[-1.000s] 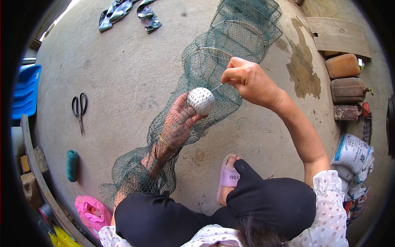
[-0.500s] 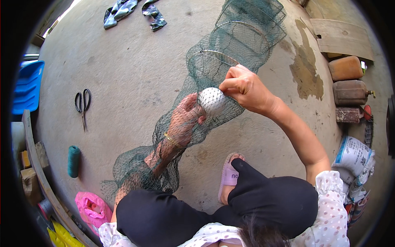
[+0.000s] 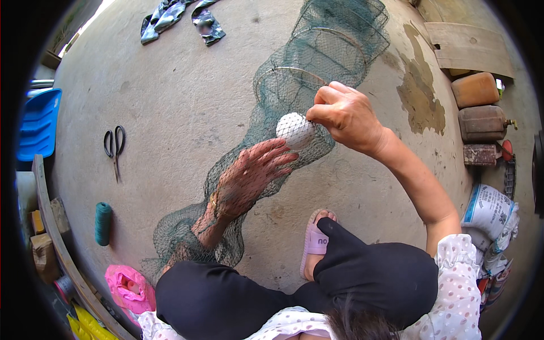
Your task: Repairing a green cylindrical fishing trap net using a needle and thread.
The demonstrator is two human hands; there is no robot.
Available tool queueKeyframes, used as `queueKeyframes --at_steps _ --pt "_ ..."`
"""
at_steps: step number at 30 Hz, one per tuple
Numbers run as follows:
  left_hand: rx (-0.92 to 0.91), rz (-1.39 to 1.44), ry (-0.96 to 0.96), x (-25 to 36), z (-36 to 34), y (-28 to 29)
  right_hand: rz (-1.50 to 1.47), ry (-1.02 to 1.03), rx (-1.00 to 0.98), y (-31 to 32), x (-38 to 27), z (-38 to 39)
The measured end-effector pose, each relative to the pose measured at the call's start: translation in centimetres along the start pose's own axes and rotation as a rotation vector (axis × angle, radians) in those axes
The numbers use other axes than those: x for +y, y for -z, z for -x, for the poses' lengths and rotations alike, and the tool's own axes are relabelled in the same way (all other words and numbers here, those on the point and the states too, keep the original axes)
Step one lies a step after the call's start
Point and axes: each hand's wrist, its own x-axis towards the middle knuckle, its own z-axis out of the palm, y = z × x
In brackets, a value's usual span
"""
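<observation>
Left and right hands work at one place from two sides of a long green net (image 3: 272, 107). Inside the mesh, the left hand (image 3: 246, 177) lies with its fingers spread and extended, their tips close to a white ball (image 3: 295, 131); whether they touch it is hard to tell. Outside, the right hand (image 3: 344, 116) has thumb and forefinger pressed together at the upper right edge of the ball; what they pinch, mesh or something fine, is too small to make out. The ball sits within the net, dark strands crossing its face, below the nearer hoop (image 3: 292, 70). As far as it can be judged, having the ball inside and bringing the right hand to the mesh beside it are done; no finished knot or seam can be made out there, so the work at this spot seems incomplete. Farther up, the hooped part of the net stretches over the concrete floor (image 3: 170, 107). To the left, well apart from both hands, lie black-handled scissors (image 3: 115, 150) and a green spool of twine (image 3: 103, 224).
</observation>
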Motion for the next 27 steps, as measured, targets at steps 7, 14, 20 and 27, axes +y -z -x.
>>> queueKeyframes --at_steps 7,14,20,27 --pt "-0.049 -0.14 0.039 -0.1 0.3 0.2 -0.244 -0.059 -0.011 -1.0 0.5 1.2" --pt "-0.016 -0.117 0.146 0.4 0.0 0.3 -0.351 -0.064 -0.037 -1.9 0.0 1.6" --pt "-0.005 -0.083 0.029 0.6 0.9 -0.3 -0.579 -0.18 -0.009 -2.7 -0.7 1.6" --pt "-0.028 0.191 0.027 0.2 1.4 -0.9 -0.714 -0.251 -0.038 -3.2 -0.7 2.1"
